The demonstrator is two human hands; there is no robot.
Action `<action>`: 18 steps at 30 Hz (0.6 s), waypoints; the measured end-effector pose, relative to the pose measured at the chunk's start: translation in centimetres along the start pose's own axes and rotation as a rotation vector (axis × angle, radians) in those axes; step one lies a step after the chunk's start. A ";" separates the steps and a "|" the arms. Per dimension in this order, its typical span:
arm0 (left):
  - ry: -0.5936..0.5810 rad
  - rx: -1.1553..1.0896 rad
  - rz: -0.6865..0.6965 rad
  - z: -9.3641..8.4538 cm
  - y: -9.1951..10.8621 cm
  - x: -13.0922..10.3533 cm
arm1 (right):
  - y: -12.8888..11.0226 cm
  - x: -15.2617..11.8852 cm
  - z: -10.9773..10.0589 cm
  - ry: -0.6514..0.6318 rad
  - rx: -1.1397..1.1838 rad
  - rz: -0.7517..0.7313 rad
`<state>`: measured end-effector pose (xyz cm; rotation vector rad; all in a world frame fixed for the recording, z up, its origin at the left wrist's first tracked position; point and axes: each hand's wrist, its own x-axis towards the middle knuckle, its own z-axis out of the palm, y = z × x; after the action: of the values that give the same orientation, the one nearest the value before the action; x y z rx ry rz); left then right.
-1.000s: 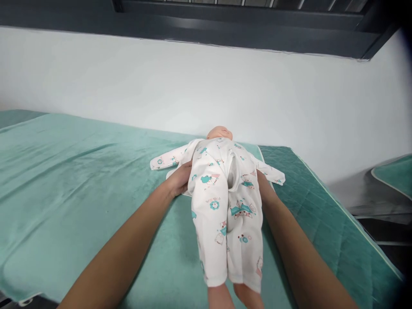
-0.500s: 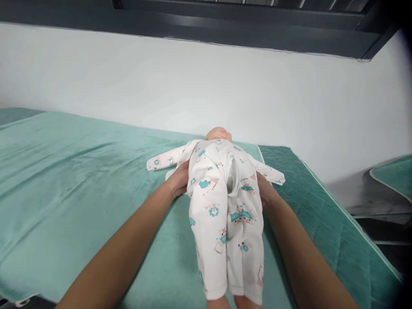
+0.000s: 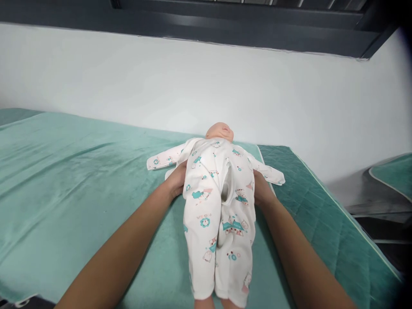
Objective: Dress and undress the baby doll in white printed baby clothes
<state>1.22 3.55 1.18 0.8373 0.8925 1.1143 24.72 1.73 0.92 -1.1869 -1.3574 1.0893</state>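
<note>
A baby doll (image 3: 220, 130) lies on its back on the green bed cover (image 3: 96, 214), its head near the wall and its feet toward me. It is dressed in a white printed top (image 3: 167, 157) and white split-crotch trousers (image 3: 202, 240) with teal and pink cartoon figures. My left hand (image 3: 178, 179) is closed around the doll's side at the waist, fingers hidden behind the trousers and top. Opposite it, my right hand (image 3: 262, 189) holds the other side at the same height, its fingers also out of sight. The doll's sleeves spread outward to both sides.
Behind the bed rises a white wall (image 3: 193, 86), with a dark frame (image 3: 225, 28) along its top. A darker green quilted pad (image 3: 309, 197) covers the right part of the bed, whose edge slopes down beside it. Another green-covered surface (image 3: 395, 174) stands at far right.
The doll's trunk and legs have shifted left between my hands, and its head shows slightly higher. Both hands stay at its sides, moved only a little.
</note>
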 end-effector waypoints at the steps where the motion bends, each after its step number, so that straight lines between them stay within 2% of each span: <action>1: 0.001 0.010 0.006 0.0 -0.1 0.1 | 0.0 0.0 0.0 0.009 -0.020 -0.012; 5: 0.022 0.008 -0.015 0.0 -0.6 0.3 | 0.9 0.2 -0.3 0.039 -0.077 -0.054; 8: 0.052 -0.006 -0.024 0.4 -0.6 0.2 | 1.4 0.3 -0.8 0.031 -0.209 -0.132; 11: 0.060 -0.020 -0.010 0.9 -0.2 -0.2 | 1.2 0.3 -1.0 0.009 -0.315 -0.130; 15: 0.066 -0.012 -0.013 1.5 0.5 -0.8 | 0.4 0.1 -0.8 -0.015 -0.193 -0.081; 18: 0.080 0.021 0.020 1.6 0.8 -1.2 | 0.3 0.0 -0.4 0.014 -0.101 -0.058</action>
<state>2.18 2.40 2.76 0.8258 0.9656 1.1644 25.11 1.73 0.71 -1.2181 -1.4411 0.9793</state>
